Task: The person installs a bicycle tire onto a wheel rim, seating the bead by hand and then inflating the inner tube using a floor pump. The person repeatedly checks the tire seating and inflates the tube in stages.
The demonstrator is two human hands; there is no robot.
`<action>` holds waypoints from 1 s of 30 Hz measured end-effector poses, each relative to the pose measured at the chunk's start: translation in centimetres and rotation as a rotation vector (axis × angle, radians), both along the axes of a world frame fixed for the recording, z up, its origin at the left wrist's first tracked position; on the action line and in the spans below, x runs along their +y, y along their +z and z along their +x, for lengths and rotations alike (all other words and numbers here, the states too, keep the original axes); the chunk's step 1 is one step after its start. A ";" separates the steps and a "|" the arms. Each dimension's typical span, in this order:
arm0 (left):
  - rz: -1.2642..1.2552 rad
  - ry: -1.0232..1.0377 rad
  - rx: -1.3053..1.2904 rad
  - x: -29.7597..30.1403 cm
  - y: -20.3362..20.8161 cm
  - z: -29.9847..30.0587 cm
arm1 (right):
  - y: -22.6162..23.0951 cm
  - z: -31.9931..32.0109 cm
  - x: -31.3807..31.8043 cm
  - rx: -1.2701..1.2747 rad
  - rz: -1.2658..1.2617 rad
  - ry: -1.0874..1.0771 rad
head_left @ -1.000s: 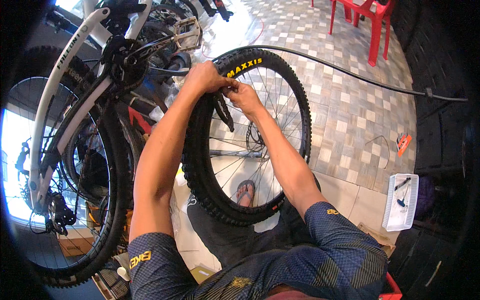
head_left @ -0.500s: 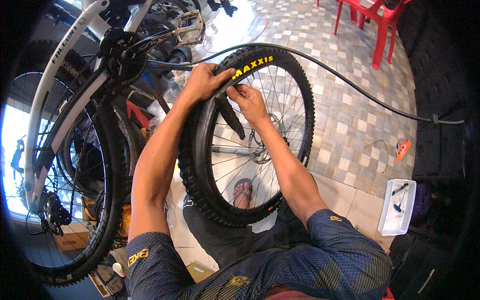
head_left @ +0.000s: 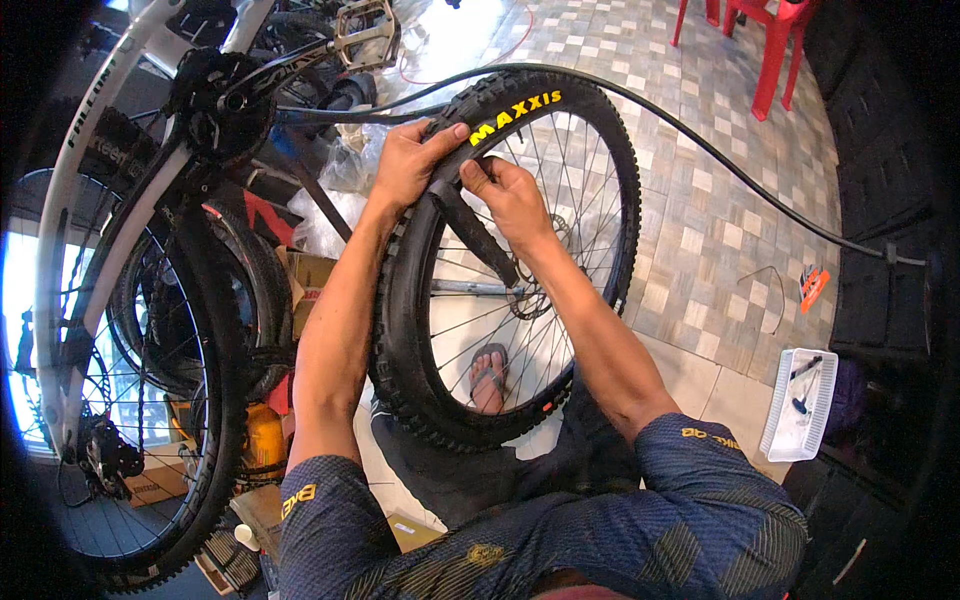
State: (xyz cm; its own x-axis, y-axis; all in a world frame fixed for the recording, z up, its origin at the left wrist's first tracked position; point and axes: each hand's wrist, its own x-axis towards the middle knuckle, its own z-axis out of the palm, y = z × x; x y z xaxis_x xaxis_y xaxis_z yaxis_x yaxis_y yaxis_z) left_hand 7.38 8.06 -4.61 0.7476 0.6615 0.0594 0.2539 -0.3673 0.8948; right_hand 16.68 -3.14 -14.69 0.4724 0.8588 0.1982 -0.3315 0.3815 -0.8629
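Observation:
A bicycle wheel with a knobbly black tyre (head_left: 622, 215) stands tilted in front of me, yellow lettering on its sidewall. My left hand (head_left: 412, 165) wraps the tyre at its upper left, thumb lying on the sidewall. Close beside it, my right hand (head_left: 510, 200) is closed at the tyre's inner edge, thumb bent and fingers curled. From under the hands a dark, flat, elongated piece (head_left: 475, 232) slants down across the spokes; its kind is unclear. Lower in the wheel shows the disc rotor (head_left: 530, 292). My fingertips on the tyre's far side are hidden.
A white bicycle frame (head_left: 95, 130) with its pedal (head_left: 365, 35) stands at the left. A black hose (head_left: 700, 150) arches over the wheel toward the right. A white basket (head_left: 800, 405) holds tools at the right. Red chair legs (head_left: 770, 70) stand at the back, and an orange item (head_left: 813, 289) lies nearby.
The view has shifted a little, and the wheel sits slightly further right in it. The dark piece reaches lower across the spokes. Both hands keep their grip at the same part of the tyre.

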 end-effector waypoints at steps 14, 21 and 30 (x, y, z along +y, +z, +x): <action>-0.354 0.033 -0.307 -1.9 -3.1 -1.0 | 3.1 -0.6 -4.5 -0.004 -0.150 0.085; -0.258 -0.035 -0.262 -2.6 -2.0 0.0 | 3.1 -0.7 -5.8 -0.026 -0.087 0.001; -0.199 -0.106 -0.290 -8.5 0.9 4.1 | 3.0 3.4 -10.6 -0.037 -0.066 -0.117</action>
State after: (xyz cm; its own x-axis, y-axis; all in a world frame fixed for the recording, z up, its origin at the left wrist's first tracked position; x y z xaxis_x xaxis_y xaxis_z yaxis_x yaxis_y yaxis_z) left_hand 11.43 -0.40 -3.70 0.7834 0.6014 0.1568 -0.0510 -0.1893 0.9806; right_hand 20.10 -13.78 -11.64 0.5633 0.8101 0.1626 -0.2552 0.3577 -0.8983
